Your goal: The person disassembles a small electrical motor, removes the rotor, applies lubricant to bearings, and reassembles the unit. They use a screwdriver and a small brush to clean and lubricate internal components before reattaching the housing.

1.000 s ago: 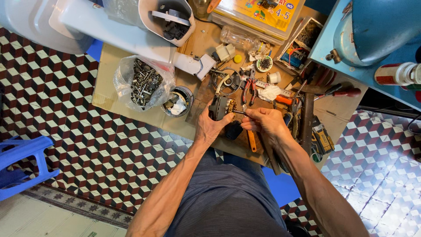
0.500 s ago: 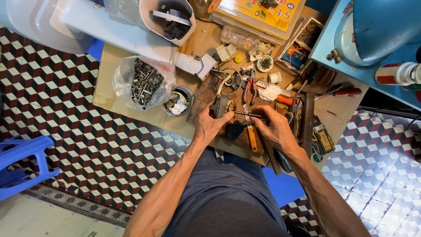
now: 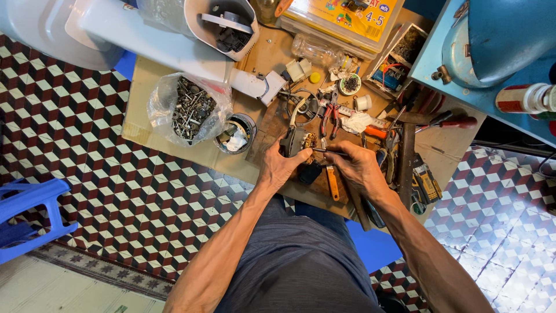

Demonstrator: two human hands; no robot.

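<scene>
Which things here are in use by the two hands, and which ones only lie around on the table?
In use:
- left hand, holding a small dark part
- right hand, holding a thin tool pointed at that part

Lying about:
- bag of screws
- red-handled pliers
- round tin
- clear bottle
- orange-handled tool
- blue stool

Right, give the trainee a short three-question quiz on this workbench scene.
1. True or false: the right hand holds a thin tool pointed toward the left hand.
2. What fills the clear plastic bag? A) metal screws and bolts B) cloth rags C) batteries
3. What colour is the stool on the tiled floor?

Key: 1 true. 2 A. 3 blue.
</scene>
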